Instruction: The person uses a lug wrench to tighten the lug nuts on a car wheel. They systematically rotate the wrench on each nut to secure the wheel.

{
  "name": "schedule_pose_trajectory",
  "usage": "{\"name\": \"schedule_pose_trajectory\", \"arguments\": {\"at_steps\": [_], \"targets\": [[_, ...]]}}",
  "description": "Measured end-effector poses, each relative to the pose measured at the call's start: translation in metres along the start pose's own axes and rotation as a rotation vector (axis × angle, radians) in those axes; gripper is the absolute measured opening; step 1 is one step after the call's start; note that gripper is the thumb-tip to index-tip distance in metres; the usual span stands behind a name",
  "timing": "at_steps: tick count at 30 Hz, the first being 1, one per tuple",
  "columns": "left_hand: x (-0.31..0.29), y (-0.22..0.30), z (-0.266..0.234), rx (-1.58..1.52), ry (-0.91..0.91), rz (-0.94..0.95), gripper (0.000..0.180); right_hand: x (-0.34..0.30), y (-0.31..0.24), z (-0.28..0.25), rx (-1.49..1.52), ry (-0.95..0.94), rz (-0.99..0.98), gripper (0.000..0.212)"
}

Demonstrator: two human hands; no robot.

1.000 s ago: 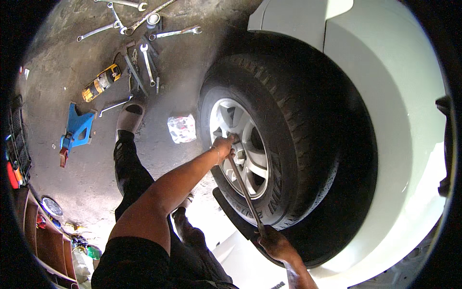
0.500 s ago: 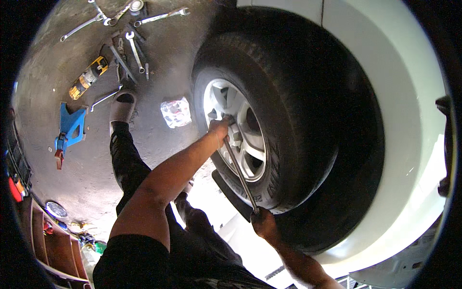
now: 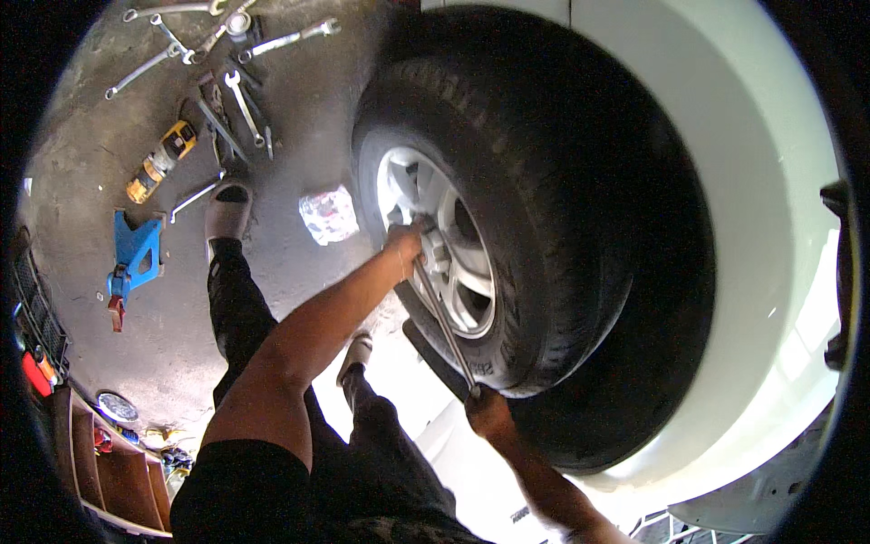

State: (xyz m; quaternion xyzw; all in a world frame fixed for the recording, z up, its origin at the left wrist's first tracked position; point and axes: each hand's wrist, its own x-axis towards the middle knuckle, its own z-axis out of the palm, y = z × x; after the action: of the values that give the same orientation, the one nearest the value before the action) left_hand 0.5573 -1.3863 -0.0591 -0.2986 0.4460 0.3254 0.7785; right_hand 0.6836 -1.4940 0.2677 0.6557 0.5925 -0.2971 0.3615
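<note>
A car wheel with a black tire point(image 3: 507, 227) and a silver alloy rim point(image 3: 467, 276) stands in the wheel arch of a pale car. Across the rim's lower part slants a long metal lug wrench point(image 3: 446, 322). My left hand point(image 3: 405, 245) is closed round its upper end, close to the wheel's hub; the fingers partly hide the wrench head, so I cannot tell how it sits on a nut. My right hand point(image 3: 490, 413) wraps the lower end of the bar, beside the bottom of the tire.
Several wrenches point(image 3: 243, 107) lie on the floor at the far left, near a yellow power tool point(image 3: 161, 161). A blue metal stand point(image 3: 136, 249) is nearer. Beside the tire lies a clear plastic packet point(image 3: 329, 215). A wooden shelf unit point(image 3: 118, 480) stands at the lower left. The pale fender point(image 3: 770, 227) curves around the right.
The whole view has shifted slightly. Both hands keep their hold on the lug wrench, which stays at nearly the same slant across the rim.
</note>
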Motion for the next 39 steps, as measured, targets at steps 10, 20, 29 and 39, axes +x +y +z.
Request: {"name": "schedule_pose_trajectory", "arguments": {"at_steps": [10, 20, 29, 39], "targets": [[-0.008, 0.016, -0.026, 0.155, -0.211, -0.009, 0.037, -0.025, -0.038, -0.010, -0.080, -0.314, -0.259, 0.007], [-0.052, -0.046, -0.057, 0.213, -0.173, 0.229, 0.038, -0.064, 0.006, 0.010, 0.162, -0.318, 0.072, 0.013], [-0.066, -0.063, -0.028, 0.373, -0.085, 0.452, 0.032, -0.070, 0.049, 0.057, 0.255, -0.292, 0.182, 0.009], [-0.028, -0.075, -0.010, 0.366, -0.132, 0.575, 0.028, -0.058, 0.077, 0.067, 0.234, -0.192, 0.102, 0.015]]}}
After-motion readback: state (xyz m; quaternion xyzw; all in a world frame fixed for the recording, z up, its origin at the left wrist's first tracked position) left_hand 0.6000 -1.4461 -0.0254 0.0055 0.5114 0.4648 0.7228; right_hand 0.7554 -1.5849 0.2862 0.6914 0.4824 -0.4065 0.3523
